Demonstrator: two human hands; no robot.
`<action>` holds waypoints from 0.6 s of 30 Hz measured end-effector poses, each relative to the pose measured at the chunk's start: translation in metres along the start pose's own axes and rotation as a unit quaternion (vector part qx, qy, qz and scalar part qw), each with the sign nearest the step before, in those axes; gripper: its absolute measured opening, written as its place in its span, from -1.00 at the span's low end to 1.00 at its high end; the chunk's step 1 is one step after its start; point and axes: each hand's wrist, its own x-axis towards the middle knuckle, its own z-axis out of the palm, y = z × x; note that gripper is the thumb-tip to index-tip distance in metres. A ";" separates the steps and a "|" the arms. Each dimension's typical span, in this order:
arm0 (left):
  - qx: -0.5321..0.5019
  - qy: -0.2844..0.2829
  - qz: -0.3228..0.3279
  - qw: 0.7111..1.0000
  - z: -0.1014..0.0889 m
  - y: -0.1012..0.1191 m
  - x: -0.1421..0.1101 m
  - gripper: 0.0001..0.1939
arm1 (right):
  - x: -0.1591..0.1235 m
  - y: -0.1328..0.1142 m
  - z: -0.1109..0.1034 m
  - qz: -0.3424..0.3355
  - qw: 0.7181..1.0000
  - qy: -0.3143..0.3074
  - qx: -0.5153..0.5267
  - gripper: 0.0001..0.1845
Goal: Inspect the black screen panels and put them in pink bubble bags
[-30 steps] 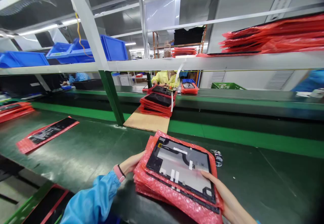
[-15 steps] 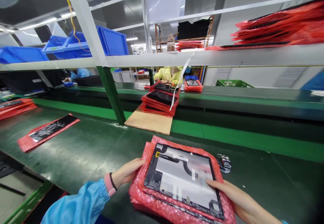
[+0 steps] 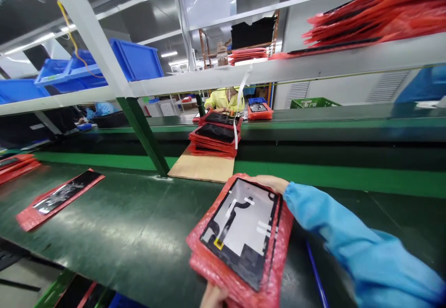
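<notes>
A stack of flat screen panels in red bubble wrap (image 3: 205, 264) is between my two hands over the near part of the green bench. Its top panel (image 3: 249, 219) shows a silver-grey back with a black ribbon cable, white tape strips and a yellow-edged corner. My right hand (image 3: 273, 182), in a blue sleeve, grips the far edge of the stack. At the near edge, my left hand (image 3: 213, 295) holds the stack from below. The wrap hides part of its fingers. Whether the stack touches the bench I cannot tell.
A taller stack of red-wrapped panels (image 3: 214, 134) stands on a brown board (image 3: 200, 166) ahead. One wrapped panel (image 3: 66, 192) lies at left. Blue bins (image 3: 137, 59) and more red-wrapped panels (image 3: 376, 15) rest on the overhead shelf (image 3: 216, 73). Across the bench sits a person in yellow (image 3: 223, 99).
The stack has been turned, so the yellow-edged corner now faces me. My right hand has gone from its right side to the far edge, my left from the left side to the near edge.
</notes>
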 end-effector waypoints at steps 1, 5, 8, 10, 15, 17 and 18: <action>0.002 0.001 -0.004 1.000 0.003 0.002 0.004 -0.69 | 0.011 -0.006 0.004 0.013 0.999 -0.018 -0.036 -0.62; -0.001 0.007 -0.006 1.000 0.004 0.019 0.029 -0.66 | 0.036 -0.024 0.020 0.005 0.987 -0.031 -0.159 -0.64; 0.020 0.025 0.010 0.999 -0.008 0.022 0.035 -0.48 | 0.019 -0.031 0.010 -0.063 0.973 -0.001 -0.224 -0.70; 0.073 0.032 0.012 0.997 -0.023 0.018 0.025 -0.46 | -0.015 -0.026 -0.013 -0.115 0.959 0.036 -0.255 -0.72; 0.134 0.031 0.023 0.990 -0.043 0.027 -0.012 -0.57 | -0.118 0.042 -0.075 -0.126 0.921 0.148 -0.338 -0.87; 0.149 0.059 0.094 0.983 -0.027 0.048 -0.013 -0.53 | -0.141 0.085 -0.084 -0.080 0.908 0.187 -0.366 -0.83; 0.167 0.066 0.139 0.974 -0.015 0.060 -0.009 -0.58 | -0.147 0.104 -0.084 -0.045 0.897 0.202 -0.392 -0.75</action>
